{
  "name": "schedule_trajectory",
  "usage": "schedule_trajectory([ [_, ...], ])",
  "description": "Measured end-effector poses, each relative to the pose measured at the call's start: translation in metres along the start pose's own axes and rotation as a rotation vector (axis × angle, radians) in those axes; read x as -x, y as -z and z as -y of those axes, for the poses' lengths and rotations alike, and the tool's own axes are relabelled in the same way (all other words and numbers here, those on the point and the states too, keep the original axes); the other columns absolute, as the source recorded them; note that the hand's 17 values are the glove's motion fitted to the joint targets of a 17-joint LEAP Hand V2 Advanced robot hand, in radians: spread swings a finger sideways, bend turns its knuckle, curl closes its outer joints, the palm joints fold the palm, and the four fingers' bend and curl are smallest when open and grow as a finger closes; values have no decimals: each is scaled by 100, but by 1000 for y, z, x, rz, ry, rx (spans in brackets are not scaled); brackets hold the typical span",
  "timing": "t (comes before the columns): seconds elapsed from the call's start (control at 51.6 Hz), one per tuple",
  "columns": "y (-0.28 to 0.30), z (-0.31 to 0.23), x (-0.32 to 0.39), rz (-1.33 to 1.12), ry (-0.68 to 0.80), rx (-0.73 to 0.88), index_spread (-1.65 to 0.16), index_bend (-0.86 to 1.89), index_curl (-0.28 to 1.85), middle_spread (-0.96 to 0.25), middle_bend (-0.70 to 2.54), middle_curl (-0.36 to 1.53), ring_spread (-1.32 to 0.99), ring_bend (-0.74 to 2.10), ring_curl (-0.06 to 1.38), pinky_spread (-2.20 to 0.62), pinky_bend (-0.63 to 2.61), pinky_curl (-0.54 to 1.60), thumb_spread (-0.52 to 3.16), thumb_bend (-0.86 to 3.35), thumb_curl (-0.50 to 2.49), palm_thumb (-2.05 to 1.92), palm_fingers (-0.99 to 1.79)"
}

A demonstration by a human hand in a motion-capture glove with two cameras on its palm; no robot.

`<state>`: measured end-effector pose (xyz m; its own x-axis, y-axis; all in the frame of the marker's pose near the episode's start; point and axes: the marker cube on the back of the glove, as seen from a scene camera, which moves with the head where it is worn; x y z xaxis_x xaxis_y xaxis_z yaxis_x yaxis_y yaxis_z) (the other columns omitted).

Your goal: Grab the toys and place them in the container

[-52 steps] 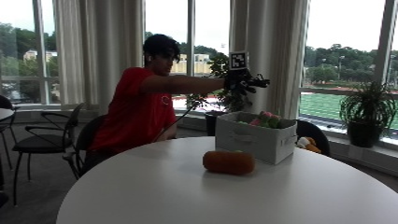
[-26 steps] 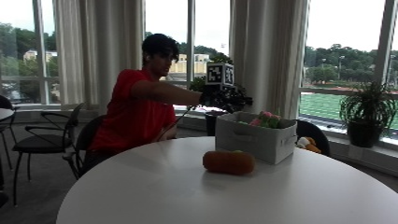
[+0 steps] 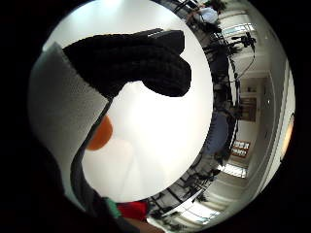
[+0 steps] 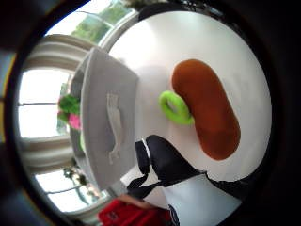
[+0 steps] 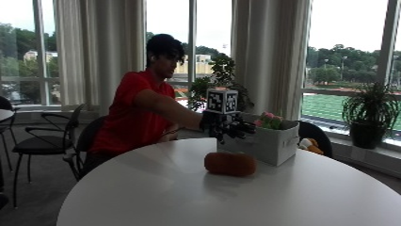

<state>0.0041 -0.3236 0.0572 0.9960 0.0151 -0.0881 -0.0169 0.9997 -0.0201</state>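
Observation:
In the outside view my gloved right hand (image 5: 225, 126) hovers over the white round table (image 5: 156, 188), just beside the grey fabric container (image 5: 269, 143). Its fingers hang loosely curled and hold nothing. Pink and green toys (image 5: 269, 120) poke out of the container's top. A brown oval plush toy (image 5: 230, 164) lies on the table in front of the container, below my hand. The thumb side palm view shows that brown toy (image 4: 207, 108) with a green ring (image 4: 175, 107) touching it, next to the container (image 4: 106, 122). The glove's fingers (image 3: 131, 58) cross the little finger side palm view.
Black chairs (image 5: 37, 141) stand left of the table. An orange and white plush (image 5: 310, 145) sits on a chair behind the container. A potted plant (image 5: 370, 113) stands on the window sill at the right.
My hand has come down from above the container and back toward the person, and now sits lower, beside the container and over the brown toy.

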Motion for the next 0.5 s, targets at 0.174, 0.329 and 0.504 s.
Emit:
schedule_trajectory([
  [0.174,-35,9,11,44,-14,60,-35,5,13,-11,15,27,-1,24,31,13,134,34,104,-3,33,-1,-24],
  [0.329,-52,14,10,54,-10,93,-35,7,12,-10,13,26,-1,23,32,13,134,34,101,-4,32,-2,-23],
  [0.504,-73,19,4,21,6,165,-36,9,11,-9,12,24,0,20,32,13,135,34,98,-4,32,-3,-23],
])
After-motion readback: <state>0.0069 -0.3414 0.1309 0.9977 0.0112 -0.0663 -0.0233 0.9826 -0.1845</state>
